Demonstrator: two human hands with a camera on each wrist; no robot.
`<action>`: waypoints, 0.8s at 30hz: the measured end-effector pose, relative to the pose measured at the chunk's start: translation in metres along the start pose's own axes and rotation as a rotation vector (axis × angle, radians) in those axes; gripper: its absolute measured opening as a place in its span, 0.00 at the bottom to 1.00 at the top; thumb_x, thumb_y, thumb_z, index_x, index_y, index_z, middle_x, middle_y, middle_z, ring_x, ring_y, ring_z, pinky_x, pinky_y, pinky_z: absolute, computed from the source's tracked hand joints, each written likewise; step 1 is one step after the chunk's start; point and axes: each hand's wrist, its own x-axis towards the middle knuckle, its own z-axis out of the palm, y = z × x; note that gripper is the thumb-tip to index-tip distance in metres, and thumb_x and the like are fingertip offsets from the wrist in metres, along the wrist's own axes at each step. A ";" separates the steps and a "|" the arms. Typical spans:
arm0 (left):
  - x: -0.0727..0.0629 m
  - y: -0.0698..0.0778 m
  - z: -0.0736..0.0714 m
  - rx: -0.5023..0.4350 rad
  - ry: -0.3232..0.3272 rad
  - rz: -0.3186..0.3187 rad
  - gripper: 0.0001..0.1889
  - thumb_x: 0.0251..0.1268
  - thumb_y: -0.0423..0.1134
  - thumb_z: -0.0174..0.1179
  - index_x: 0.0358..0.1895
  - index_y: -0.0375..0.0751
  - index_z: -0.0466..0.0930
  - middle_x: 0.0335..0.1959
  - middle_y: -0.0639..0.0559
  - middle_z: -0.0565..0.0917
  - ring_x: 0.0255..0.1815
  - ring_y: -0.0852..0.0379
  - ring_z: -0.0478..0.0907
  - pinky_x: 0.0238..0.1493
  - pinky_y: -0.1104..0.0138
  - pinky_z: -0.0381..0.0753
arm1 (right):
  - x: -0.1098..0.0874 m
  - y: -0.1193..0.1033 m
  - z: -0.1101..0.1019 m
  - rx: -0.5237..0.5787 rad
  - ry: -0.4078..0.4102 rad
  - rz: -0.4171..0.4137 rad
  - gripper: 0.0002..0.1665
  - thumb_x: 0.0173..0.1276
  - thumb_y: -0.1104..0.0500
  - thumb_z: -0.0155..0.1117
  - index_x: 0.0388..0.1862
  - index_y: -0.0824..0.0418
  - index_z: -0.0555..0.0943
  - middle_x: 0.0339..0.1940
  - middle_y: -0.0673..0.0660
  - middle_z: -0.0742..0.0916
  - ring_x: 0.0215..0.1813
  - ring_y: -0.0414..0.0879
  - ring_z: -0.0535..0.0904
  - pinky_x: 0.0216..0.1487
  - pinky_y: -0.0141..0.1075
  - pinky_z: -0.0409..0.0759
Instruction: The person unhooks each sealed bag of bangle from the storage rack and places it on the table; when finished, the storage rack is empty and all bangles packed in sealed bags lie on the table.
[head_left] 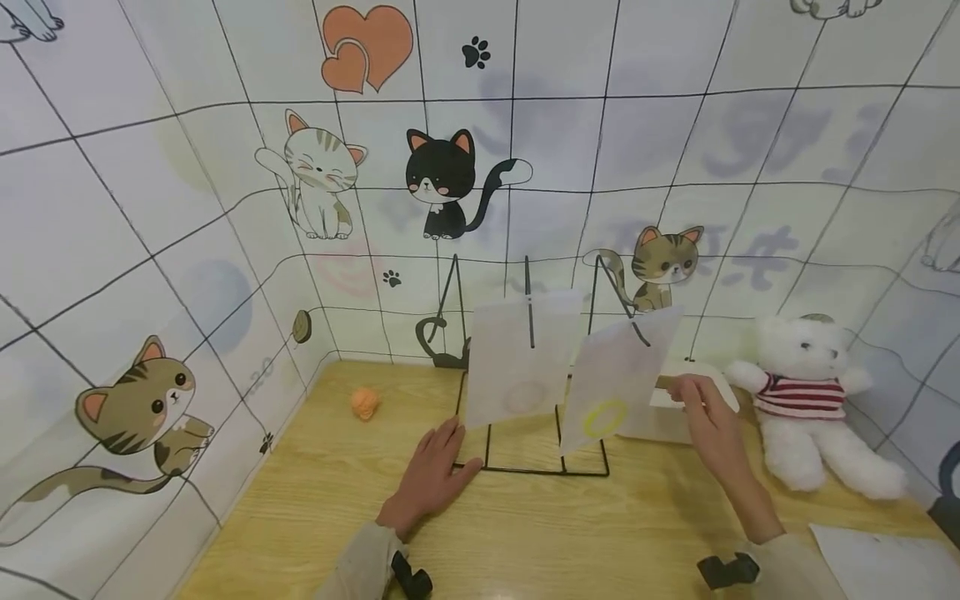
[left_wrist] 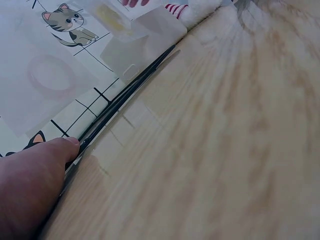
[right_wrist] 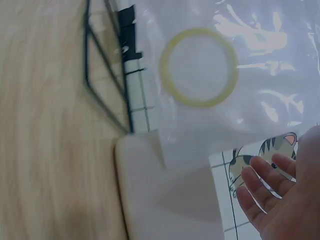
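Observation:
A black wire rack (head_left: 532,472) stands on the table with two clear bags hanging from its prongs. The left bag (head_left: 517,350) shows a pale pink ring, and the right bag (head_left: 626,367) a yellow ring (right_wrist: 199,67). My left hand (head_left: 431,467) lies flat with fingers spread at the rack's front left corner; its thumb (left_wrist: 45,160) touches the black base bar. Beside the right bag, my right hand (head_left: 708,421) is raised, its fingers (right_wrist: 265,190) loosely bent and apart with nothing between them. Its thumb is hidden in the right wrist view.
A cream, round-cornered block (right_wrist: 170,195) lies behind the right bag. Further right sits a white teddy bear (head_left: 806,408) in a striped top, with a white sheet (head_left: 885,562) nearer me. A small orange object (head_left: 365,402) lies at left. Cat-printed walls (head_left: 480,208) enclose the table.

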 end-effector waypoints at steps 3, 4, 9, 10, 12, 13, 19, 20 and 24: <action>0.001 0.001 0.000 0.002 0.018 -0.001 0.37 0.76 0.59 0.48 0.76 0.34 0.61 0.79 0.40 0.59 0.80 0.42 0.56 0.78 0.46 0.53 | 0.012 -0.008 0.009 0.099 0.023 0.002 0.23 0.85 0.53 0.37 0.62 0.67 0.73 0.47 0.53 0.83 0.49 0.28 0.78 0.48 0.21 0.75; 0.001 0.003 0.000 -0.006 0.016 -0.002 0.37 0.76 0.58 0.49 0.76 0.33 0.61 0.79 0.39 0.59 0.80 0.42 0.56 0.78 0.46 0.53 | 0.015 -0.011 0.010 0.115 0.036 0.015 0.25 0.85 0.52 0.36 0.62 0.68 0.72 0.46 0.52 0.83 0.48 0.28 0.78 0.48 0.22 0.75; 0.005 0.008 -0.001 -0.050 -0.018 -0.007 0.38 0.76 0.58 0.49 0.76 0.33 0.59 0.79 0.39 0.58 0.81 0.43 0.54 0.80 0.46 0.50 | 0.028 -0.020 0.008 0.127 0.086 0.113 0.30 0.85 0.47 0.32 0.65 0.67 0.70 0.45 0.40 0.80 0.47 0.29 0.77 0.51 0.29 0.70; 0.006 0.009 -0.001 -0.046 -0.018 -0.006 0.38 0.76 0.58 0.49 0.76 0.33 0.59 0.80 0.40 0.57 0.81 0.43 0.53 0.80 0.46 0.50 | 0.030 -0.020 0.006 0.134 0.094 0.126 0.30 0.85 0.46 0.32 0.65 0.66 0.70 0.45 0.39 0.79 0.47 0.29 0.77 0.51 0.30 0.70; 0.008 0.009 0.001 -0.031 -0.012 0.001 0.38 0.76 0.59 0.48 0.76 0.34 0.60 0.80 0.40 0.58 0.81 0.44 0.54 0.80 0.47 0.51 | 0.033 -0.020 0.002 0.151 0.096 0.142 0.31 0.84 0.45 0.31 0.67 0.66 0.68 0.46 0.39 0.79 0.46 0.30 0.78 0.51 0.30 0.69; 0.010 0.009 0.002 -0.020 -0.008 0.005 0.38 0.76 0.60 0.48 0.76 0.34 0.60 0.80 0.40 0.58 0.81 0.44 0.54 0.79 0.47 0.51 | 0.034 -0.020 0.000 0.162 0.096 0.144 0.31 0.84 0.45 0.31 0.67 0.66 0.68 0.46 0.39 0.79 0.45 0.30 0.79 0.50 0.30 0.70; 0.011 0.007 0.005 -0.023 0.003 0.011 0.38 0.76 0.60 0.48 0.76 0.34 0.62 0.79 0.40 0.59 0.80 0.43 0.55 0.79 0.46 0.52 | 0.036 -0.018 -0.001 0.239 0.094 0.125 0.30 0.85 0.47 0.32 0.67 0.69 0.66 0.46 0.39 0.78 0.46 0.30 0.78 0.48 0.21 0.73; 0.009 0.007 0.004 -0.026 0.001 0.004 0.38 0.76 0.60 0.48 0.76 0.34 0.62 0.79 0.40 0.59 0.80 0.44 0.55 0.79 0.46 0.52 | 0.038 -0.019 0.001 0.247 0.096 0.116 0.29 0.85 0.48 0.33 0.67 0.69 0.66 0.46 0.38 0.77 0.47 0.30 0.77 0.48 0.21 0.73; 0.003 0.000 0.004 -0.012 -0.007 -0.030 0.40 0.75 0.64 0.45 0.77 0.36 0.60 0.80 0.44 0.57 0.81 0.47 0.54 0.80 0.49 0.50 | 0.047 -0.025 0.012 0.283 0.111 0.087 0.25 0.85 0.49 0.34 0.64 0.64 0.69 0.48 0.39 0.76 0.51 0.33 0.73 0.51 0.24 0.72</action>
